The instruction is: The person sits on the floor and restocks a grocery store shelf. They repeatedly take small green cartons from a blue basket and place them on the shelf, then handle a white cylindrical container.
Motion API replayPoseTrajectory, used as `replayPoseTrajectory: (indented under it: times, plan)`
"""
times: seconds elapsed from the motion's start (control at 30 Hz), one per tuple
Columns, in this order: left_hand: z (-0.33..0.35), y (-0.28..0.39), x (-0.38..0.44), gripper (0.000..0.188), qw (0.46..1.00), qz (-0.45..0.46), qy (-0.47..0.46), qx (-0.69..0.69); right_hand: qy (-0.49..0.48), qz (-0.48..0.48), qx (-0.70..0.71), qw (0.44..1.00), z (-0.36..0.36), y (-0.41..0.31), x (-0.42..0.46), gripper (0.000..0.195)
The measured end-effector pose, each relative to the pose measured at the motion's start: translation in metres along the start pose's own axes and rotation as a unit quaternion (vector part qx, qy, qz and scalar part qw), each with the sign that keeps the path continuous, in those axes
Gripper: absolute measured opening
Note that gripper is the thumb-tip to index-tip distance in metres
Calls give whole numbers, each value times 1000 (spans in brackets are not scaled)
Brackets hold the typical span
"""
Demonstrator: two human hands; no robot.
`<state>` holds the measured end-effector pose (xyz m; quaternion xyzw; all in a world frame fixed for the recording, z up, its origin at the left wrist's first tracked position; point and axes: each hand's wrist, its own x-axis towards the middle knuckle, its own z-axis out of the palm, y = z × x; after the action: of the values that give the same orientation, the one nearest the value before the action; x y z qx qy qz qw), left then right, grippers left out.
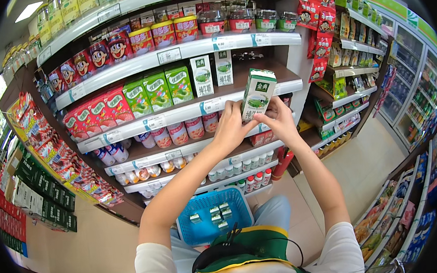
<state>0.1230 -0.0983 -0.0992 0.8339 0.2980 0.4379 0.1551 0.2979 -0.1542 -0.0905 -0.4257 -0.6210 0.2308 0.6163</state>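
Note:
Between my two hands I hold a white and green milk carton point(258, 95), tilted a little, in front of the shelf edge. My left hand point(233, 124) grips its left side, and my right hand point(276, 118) is on its right side with the thumb across the lower front. Two similar milk cartons point(202, 76) stand upright on the middle shelf point(285, 78) just behind. To their left are green drink cartons point(179, 85) and red drink cartons point(118, 106). Below, a blue plastic basket point(186, 235) holds several small white and green cartons point(216, 215).
Shelf fronts point(185, 110) carry price tags close to my hands. Cans point(178, 134) and small bottles point(258, 179) fill lower shelves. Red snack bags point(316, 32) hang at the right end. A red fire extinguisher point(283, 164) stands by the shelf's foot. Another shelf rack point(397, 211) is at far right.

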Motion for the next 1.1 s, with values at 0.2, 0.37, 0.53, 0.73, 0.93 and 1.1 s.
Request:
replayPoseTrajectory:
  times: [0.2,0.37,0.53,0.73,0.93,1.1]
  plan:
    - [10,-5,45,32,988,60,138,-35,27,-92,-158,983,-19,11,51,47]
    - [24,-23,79,27,983,54,174,-25,24,-125,-182,975,-24,30,90,43]
    - [42,-42,104,32,982,55,180,20,33,-75,-184,980,-25,44,119,37]
    - [57,-59,120,31,981,60,159,88,27,-100,-209,972,-35,75,144,42]
    - [69,-55,137,24,986,-23,107,123,-1,-70,-180,981,-46,86,164,47]
    - [72,-66,139,23,981,-41,143,123,-48,-46,-181,981,-43,77,169,39]
